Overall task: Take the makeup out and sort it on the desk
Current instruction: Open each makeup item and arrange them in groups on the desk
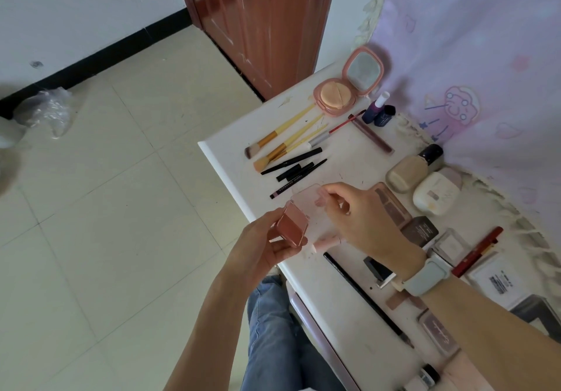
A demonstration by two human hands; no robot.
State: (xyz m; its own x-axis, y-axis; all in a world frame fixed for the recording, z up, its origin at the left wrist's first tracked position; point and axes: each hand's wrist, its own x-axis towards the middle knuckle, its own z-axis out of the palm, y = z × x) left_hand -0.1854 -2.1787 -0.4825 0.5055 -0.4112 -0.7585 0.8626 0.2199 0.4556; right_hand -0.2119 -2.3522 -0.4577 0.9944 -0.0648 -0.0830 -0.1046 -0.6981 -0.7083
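My left hand (261, 248) grips the base of a small pink blush compact (292, 224) over the left edge of the white desk (230, 160). The compact's clear lid (306, 201) stands open, and my right hand (364, 217) pinches it at the top. Sorted makeup lies on the desk: several brushes (285, 138), black pencils (294, 169), an open pink powder compact (343, 93), a nail polish bottle (375, 109), a foundation bottle (413, 167) and a white case (435, 194).
More palettes and boxes (422, 229), a red pen (476, 252), a long black pencil (364, 296) and a white box (498, 281) crowd the near desk. A lilac cloth (485, 56) hangs at the back. A door (258, 20) and tiled floor (121, 208) lie to the left.
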